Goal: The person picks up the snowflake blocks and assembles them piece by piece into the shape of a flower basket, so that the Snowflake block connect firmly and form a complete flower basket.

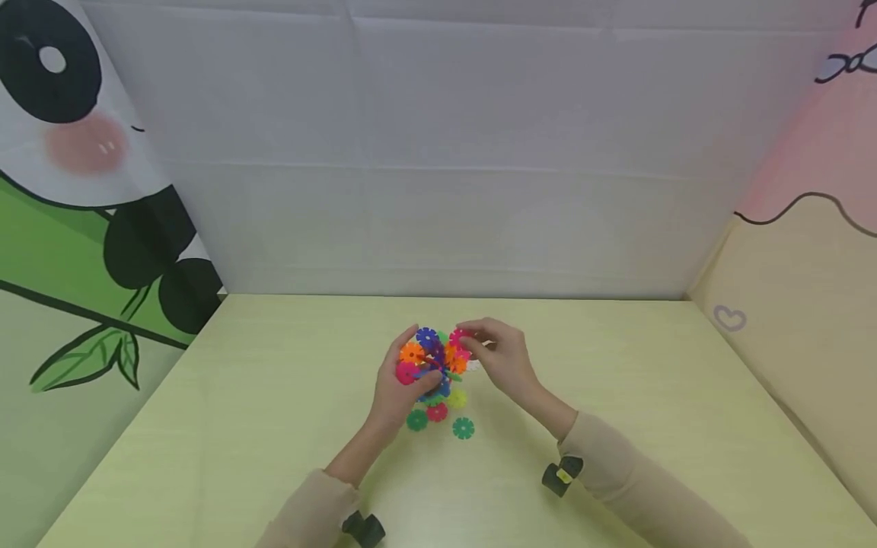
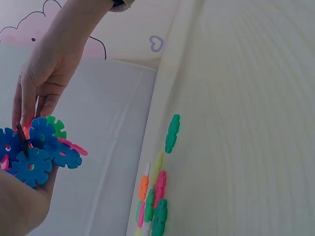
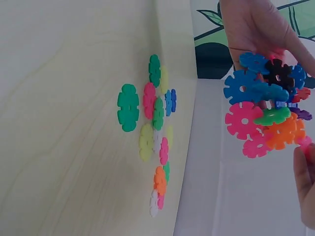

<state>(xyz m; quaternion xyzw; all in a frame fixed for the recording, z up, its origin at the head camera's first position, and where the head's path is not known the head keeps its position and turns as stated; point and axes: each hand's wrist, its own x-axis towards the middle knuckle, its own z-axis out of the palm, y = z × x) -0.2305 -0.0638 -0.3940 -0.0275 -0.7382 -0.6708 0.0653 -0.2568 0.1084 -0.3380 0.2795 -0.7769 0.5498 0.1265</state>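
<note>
A cluster of interlocked plastic snowflake discs [image 1: 435, 355], in blue, orange, pink, green and black, is held above the table. My left hand [image 1: 396, 390] grips it from the left and below, thumb across the near side. At its upper right my right hand [image 1: 505, 356] pinches a pink snowflake disc [image 1: 457, 336] between thumb and fingers. From the right wrist view, that pink disc [image 3: 305, 142] sits at the cluster's edge beside orange discs [image 3: 283, 132]. The left wrist view shows blue discs [image 2: 31, 167] on the cluster's near side; the right fingertips are partly hidden behind it.
Loose snowflake discs lie flat on the pale wooden table [image 1: 274, 426] below the hands: green [image 1: 463, 428], pink [image 1: 437, 412], yellow [image 1: 457, 398] and others, several in all. A white backdrop [image 1: 438, 228] rises behind the table, with printed panels at both sides.
</note>
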